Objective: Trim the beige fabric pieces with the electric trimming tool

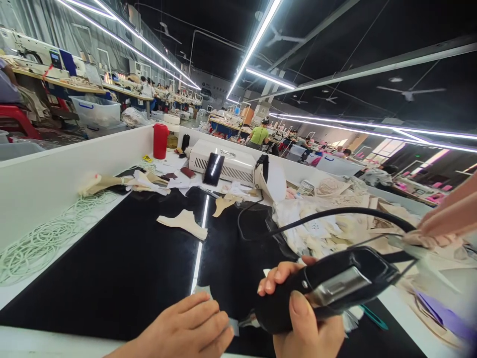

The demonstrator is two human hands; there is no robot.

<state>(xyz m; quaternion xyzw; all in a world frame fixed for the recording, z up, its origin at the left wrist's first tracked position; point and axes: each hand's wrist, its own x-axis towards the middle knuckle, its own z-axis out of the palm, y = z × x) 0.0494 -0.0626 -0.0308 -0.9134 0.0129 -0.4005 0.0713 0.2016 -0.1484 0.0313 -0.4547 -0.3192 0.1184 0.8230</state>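
Observation:
My right hand (298,318) is wrapped round the handle of a black corded hand tool (335,286) with a metal plate on its side; its tip points down and left toward the black table surface (122,268). A black cable (335,214) arcs from the tool to the right. My left hand (186,330) lies flat at the near edge, fingers pressed together on a small pale piece (204,291) right by the tool's tip.
Beige fabric cut-outs (184,223) lie on the table, with a large heap (335,219) at right. A white machine box (223,164), a red flask (160,140) and white elastic loops (44,233) stand along the white walls. Another person's arm (452,209) enters at right.

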